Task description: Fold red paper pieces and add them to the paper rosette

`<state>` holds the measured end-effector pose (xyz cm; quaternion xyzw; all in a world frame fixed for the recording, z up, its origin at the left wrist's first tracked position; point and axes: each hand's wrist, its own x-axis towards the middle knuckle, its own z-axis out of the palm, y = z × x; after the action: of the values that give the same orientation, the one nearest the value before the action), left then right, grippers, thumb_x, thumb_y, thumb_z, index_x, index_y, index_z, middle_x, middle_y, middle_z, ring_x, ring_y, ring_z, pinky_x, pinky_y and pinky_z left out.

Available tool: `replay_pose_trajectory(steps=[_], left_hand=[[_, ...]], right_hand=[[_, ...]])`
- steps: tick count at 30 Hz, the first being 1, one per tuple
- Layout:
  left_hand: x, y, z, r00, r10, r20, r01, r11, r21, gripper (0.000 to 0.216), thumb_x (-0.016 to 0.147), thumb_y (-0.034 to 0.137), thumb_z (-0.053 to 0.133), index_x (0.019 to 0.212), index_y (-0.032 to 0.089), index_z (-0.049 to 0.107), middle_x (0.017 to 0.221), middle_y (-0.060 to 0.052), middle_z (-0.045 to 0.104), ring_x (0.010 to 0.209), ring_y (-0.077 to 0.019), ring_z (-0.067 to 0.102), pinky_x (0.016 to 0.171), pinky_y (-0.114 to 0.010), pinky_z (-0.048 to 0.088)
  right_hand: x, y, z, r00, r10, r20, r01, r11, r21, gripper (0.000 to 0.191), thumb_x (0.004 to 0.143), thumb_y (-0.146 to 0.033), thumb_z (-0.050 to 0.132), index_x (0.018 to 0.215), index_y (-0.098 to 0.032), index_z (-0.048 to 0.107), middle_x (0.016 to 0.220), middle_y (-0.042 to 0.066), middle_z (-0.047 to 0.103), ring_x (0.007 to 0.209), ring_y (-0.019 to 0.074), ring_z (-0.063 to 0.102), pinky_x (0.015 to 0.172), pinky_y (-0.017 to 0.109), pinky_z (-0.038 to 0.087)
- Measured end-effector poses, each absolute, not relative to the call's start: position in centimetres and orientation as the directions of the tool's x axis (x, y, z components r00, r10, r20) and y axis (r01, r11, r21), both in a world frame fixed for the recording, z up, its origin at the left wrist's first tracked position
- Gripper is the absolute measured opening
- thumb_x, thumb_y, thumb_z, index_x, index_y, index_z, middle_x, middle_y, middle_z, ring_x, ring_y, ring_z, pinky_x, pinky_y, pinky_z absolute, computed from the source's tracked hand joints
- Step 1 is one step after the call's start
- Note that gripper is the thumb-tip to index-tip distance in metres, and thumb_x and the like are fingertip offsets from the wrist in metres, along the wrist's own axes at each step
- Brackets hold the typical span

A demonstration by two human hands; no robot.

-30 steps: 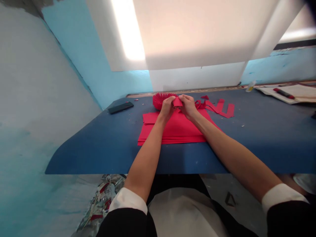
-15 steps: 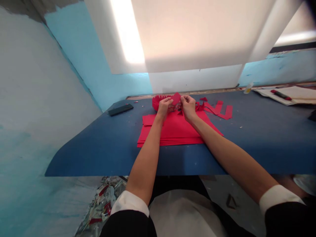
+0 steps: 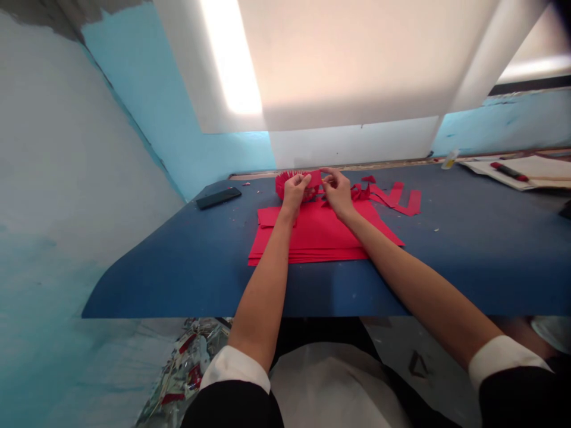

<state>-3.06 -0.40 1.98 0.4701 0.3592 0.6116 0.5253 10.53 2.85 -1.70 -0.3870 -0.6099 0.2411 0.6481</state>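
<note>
Both my hands meet above the far part of a stack of red paper sheets [image 3: 321, 235] on the blue table [image 3: 178, 261]. My left hand [image 3: 294, 189] and my right hand [image 3: 337, 189] pinch a small red paper piece [image 3: 314, 178] between them, fingers closed on it. Just behind my left hand lies a round red pleated paper fan [image 3: 285, 180], partly hidden by the hand.
Cut red paper strips [image 3: 395, 197] lie to the right of my hands. A black phone [image 3: 218, 197] rests at the table's left rear. At the far right are white papers with a red marker [image 3: 508, 171] and a small glue bottle [image 3: 449, 159]. Paper scraps litter the floor [image 3: 182, 371].
The small red piece has been turned and worked between my fingers, held slightly higher than a second ago. My hands stay in nearly the same place.
</note>
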Motion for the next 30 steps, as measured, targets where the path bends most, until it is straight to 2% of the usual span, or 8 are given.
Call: replay_pose_trajectory(steps=[4,7,9,13,17,21,26,30], left_hand=[[-3.1,-0.4,1.9,-0.049,0.977,0.206,-0.351,-0.211,0.912,0.045,0.093,0.027,0.082,0.071,0.020,0.043,0.059,0.009,0.050,0.049,-0.0027,0.051,0.055,-0.017,0.042],[-3.1,-0.5,1.9,-0.056,0.976,0.210,-0.381,-0.215,0.899,0.051,0.089,0.030,0.087,0.069,0.021,0.041,0.058,0.010,0.044,0.049,-0.0026,0.047,0.054,-0.016,0.042],[-3.1,-0.5,2.0,-0.071,0.977,0.203,-0.394,-0.214,0.894,0.052,0.086,0.032,0.090,0.068,0.021,0.042,0.058,0.010,0.044,0.049,-0.0023,0.046,0.054,-0.016,0.042],[-3.3,-0.4,2.2,-0.096,0.976,0.195,-0.429,-0.217,0.877,0.049,0.089,0.032,0.087,0.069,0.020,0.045,0.058,0.010,0.046,0.049,-0.0032,0.046,0.053,-0.017,0.041],[-3.6,0.1,2.2,-0.160,0.974,0.161,-0.477,-0.219,0.851,0.038,0.098,0.031,0.077,0.074,0.021,0.049,0.058,0.009,0.049,0.047,-0.0046,0.046,0.052,-0.019,0.041],[-3.9,0.6,1.9,-0.235,0.959,0.158,-0.500,-0.259,0.826,0.031,0.098,0.034,0.077,0.079,0.021,0.057,0.058,0.009,0.049,0.046,-0.0047,0.044,0.053,-0.019,0.041],[-3.6,0.8,1.3,-0.064,0.966,0.251,-0.437,-0.253,0.863,0.018,0.089,0.027,0.086,0.093,0.018,0.071,0.078,0.002,0.073,0.065,-0.0080,0.065,0.066,-0.020,0.053],[-3.5,1.2,0.7,-0.039,0.958,0.285,-0.403,-0.276,0.873,0.021,0.086,0.025,0.088,0.083,0.017,0.068,0.081,-0.002,0.075,0.074,-0.0117,0.070,0.077,-0.025,0.060]], right_hand=[[10.1,2.5,-1.9,0.076,0.700,0.710,0.332,0.653,-0.680,0.038,0.084,-0.014,0.060,0.120,-0.022,0.066,0.089,0.003,0.065,0.080,0.0208,0.061,0.088,0.041,0.057],[9.7,2.2,-2.1,0.007,0.631,0.776,0.372,0.718,-0.587,0.049,0.081,-0.010,0.060,0.129,-0.023,0.063,0.100,0.006,0.068,0.086,0.0225,0.063,0.093,0.044,0.058],[9.6,2.2,-2.2,-0.033,0.606,0.795,0.371,0.746,-0.553,0.050,0.078,-0.009,0.060,0.127,-0.023,0.062,0.103,0.007,0.069,0.088,0.0228,0.063,0.092,0.043,0.058],[9.6,2.3,-2.5,-0.046,0.626,0.779,0.333,0.745,-0.579,0.038,0.078,-0.012,0.063,0.113,-0.025,0.056,0.095,0.005,0.065,0.080,0.0218,0.059,0.080,0.040,0.058],[9.5,1.8,-2.1,-0.066,0.623,0.780,0.308,0.756,-0.577,0.030,0.076,-0.017,0.069,0.099,-0.026,0.052,0.099,0.006,0.066,0.086,0.0220,0.060,0.084,0.039,0.057],[9.1,0.8,-1.4,-0.106,0.638,0.763,0.276,0.756,-0.594,0.021,0.076,-0.018,0.066,0.094,-0.025,0.057,0.092,0.003,0.069,0.083,0.0203,0.061,0.080,0.035,0.053],[9.5,0.3,-0.7,-0.025,0.668,0.744,0.180,0.735,-0.654,0.015,0.075,-0.018,0.058,0.089,-0.023,0.062,0.091,0.003,0.072,0.082,0.0197,0.064,0.073,0.031,0.049],[9.6,0.4,-0.6,-0.024,0.693,0.721,0.172,0.713,-0.680,0.015,0.075,-0.017,0.058,0.088,-0.022,0.064,0.090,0.003,0.073,0.083,0.0194,0.065,0.072,0.030,0.048]])
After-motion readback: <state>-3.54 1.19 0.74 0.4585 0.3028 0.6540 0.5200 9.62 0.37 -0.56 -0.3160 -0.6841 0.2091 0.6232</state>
